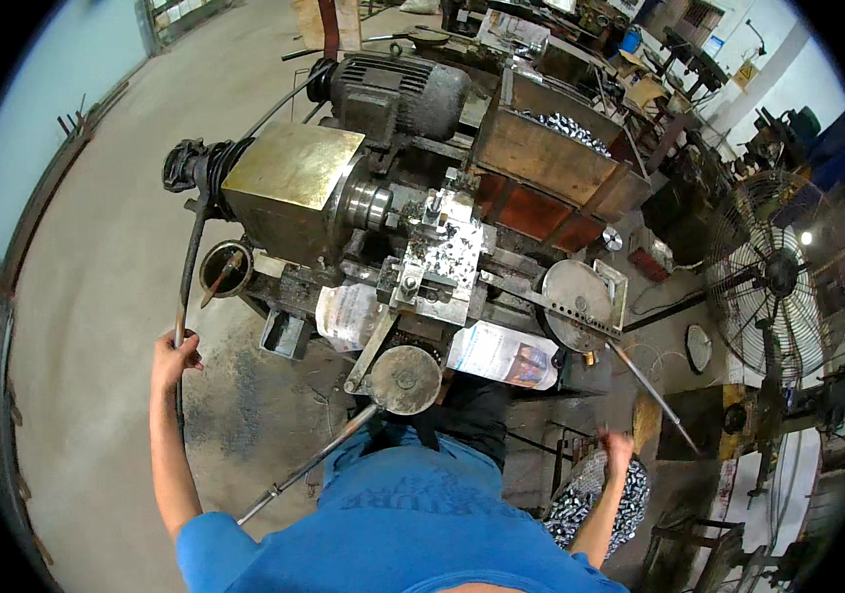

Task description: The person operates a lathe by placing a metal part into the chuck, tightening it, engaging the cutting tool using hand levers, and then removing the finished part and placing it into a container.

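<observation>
At the left, my left hand [177,358] is wrapped round a long dark lever [189,282], which rises to the belt end of a small metal lathe [289,212]. My right hand [617,450] is closed and slightly blurred above a basket of small shiny metal parts [580,504] at the lower right. Whether anything sits in its fingers is hidden. Between my arms, the lathe's spindle nose [370,206] faces a tool slide [442,257] covered with dark chips. A round weight-like disc [404,381] on an arm lies close to my waist.
An electric motor [398,94] stands behind the lathe. To its right is a rusty metal bin [551,148] of shiny parts. A second disc [578,296] and a metal bar [655,395] jut out at the right, near a large caged fan [778,272]. A pot with a brush [226,269] sits left.
</observation>
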The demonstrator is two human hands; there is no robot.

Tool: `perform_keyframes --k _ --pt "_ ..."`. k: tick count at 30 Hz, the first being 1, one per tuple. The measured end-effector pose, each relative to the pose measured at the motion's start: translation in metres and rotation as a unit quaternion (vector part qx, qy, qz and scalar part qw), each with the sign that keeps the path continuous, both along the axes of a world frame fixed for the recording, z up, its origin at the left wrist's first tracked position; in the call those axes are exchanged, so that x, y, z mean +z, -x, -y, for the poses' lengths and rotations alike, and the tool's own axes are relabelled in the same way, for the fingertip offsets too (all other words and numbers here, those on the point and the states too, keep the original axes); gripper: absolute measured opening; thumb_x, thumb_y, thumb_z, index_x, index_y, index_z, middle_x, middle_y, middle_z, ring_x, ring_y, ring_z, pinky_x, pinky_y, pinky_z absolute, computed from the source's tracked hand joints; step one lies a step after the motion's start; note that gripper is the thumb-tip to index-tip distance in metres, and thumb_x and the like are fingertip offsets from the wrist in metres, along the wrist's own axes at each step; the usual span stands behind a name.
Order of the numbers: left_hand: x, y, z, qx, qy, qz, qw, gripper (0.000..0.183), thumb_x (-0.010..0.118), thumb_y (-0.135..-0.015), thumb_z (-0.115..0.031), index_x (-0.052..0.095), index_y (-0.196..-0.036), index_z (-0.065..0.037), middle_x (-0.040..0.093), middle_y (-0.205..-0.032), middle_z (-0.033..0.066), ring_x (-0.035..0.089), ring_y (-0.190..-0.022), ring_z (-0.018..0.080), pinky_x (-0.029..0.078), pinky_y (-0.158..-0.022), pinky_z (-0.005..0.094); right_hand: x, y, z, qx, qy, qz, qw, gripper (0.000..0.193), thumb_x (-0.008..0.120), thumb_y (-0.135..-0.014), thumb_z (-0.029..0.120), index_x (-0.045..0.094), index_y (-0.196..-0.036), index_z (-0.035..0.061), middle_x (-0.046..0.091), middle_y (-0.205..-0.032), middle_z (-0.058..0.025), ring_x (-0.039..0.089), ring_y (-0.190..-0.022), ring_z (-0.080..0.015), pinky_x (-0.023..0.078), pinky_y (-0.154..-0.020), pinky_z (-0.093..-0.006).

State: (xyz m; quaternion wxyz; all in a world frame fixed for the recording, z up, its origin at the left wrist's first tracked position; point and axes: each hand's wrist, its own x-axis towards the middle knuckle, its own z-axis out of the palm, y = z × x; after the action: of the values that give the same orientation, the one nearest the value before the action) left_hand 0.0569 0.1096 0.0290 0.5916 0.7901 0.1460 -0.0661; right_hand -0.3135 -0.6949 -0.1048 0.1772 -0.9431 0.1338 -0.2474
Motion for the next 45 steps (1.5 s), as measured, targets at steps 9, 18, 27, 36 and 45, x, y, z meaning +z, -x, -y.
perform_keyframes --k 9,18,27,36,45 --pt "0.006 0.021 -0.005 -0.010 -0.341 0.039 0.939 0.034 0.065 -0.075 -0.021 0.054 -0.096 0.003 0.059 -0.069 0.0181 0.060 -0.062 0.0312 0.049 -0.060 0.0393 0.265 -0.376 -0.311 0.424 -0.045 -0.007 0.904 0.037 0.061 -0.054 0.011 0.066 -0.089 0.0006 0.052 -0.112 -0.0177 0.050 -0.108 -0.0318 0.042 -0.090 -0.0363" --pt "0.016 0.089 -0.004 -0.005 -0.398 -0.006 0.917 0.039 0.066 -0.073 -0.020 0.054 -0.103 0.002 0.059 -0.081 0.0253 0.058 -0.081 0.0406 0.046 -0.069 0.0443 0.226 -0.491 -0.376 0.329 0.196 -0.208 0.900 0.031 0.060 -0.057 0.016 0.065 -0.079 -0.0046 0.053 -0.103 -0.0238 0.053 -0.098 -0.0350 0.045 -0.088 -0.0375" --pt "0.009 0.092 0.008 0.055 -0.466 0.011 0.883 0.036 0.063 -0.076 -0.017 0.054 -0.105 0.002 0.060 -0.080 0.0245 0.058 -0.079 0.0400 0.046 -0.069 0.0461 0.213 -0.486 -0.368 0.363 0.164 -0.185 0.898 0.029 0.063 -0.054 0.017 0.065 -0.072 -0.0048 0.050 -0.099 -0.0246 0.049 -0.099 -0.0361 0.044 -0.087 -0.0385" --pt "0.008 0.090 0.005 0.055 -0.459 0.012 0.887 0.036 0.064 -0.074 -0.017 0.055 -0.104 0.000 0.059 -0.075 0.0238 0.058 -0.077 0.0409 0.046 -0.067 0.0463 0.211 -0.487 -0.366 0.389 0.164 -0.145 0.895 0.029 0.064 -0.053 0.018 0.065 -0.071 -0.0043 0.050 -0.098 -0.0229 0.049 -0.098 -0.0354 0.044 -0.085 -0.0371" --pt "0.011 0.092 0.010 0.068 -0.473 0.012 0.879 0.038 0.064 -0.074 -0.017 0.055 -0.107 0.000 0.061 -0.082 0.0240 0.058 -0.082 0.0403 0.046 -0.071 0.0457 0.212 -0.493 -0.377 0.354 0.119 -0.176 0.911 0.029 0.062 -0.053 0.016 0.063 -0.071 -0.0057 0.054 -0.092 -0.0276 0.056 -0.088 -0.0388 0.047 -0.079 -0.0396"
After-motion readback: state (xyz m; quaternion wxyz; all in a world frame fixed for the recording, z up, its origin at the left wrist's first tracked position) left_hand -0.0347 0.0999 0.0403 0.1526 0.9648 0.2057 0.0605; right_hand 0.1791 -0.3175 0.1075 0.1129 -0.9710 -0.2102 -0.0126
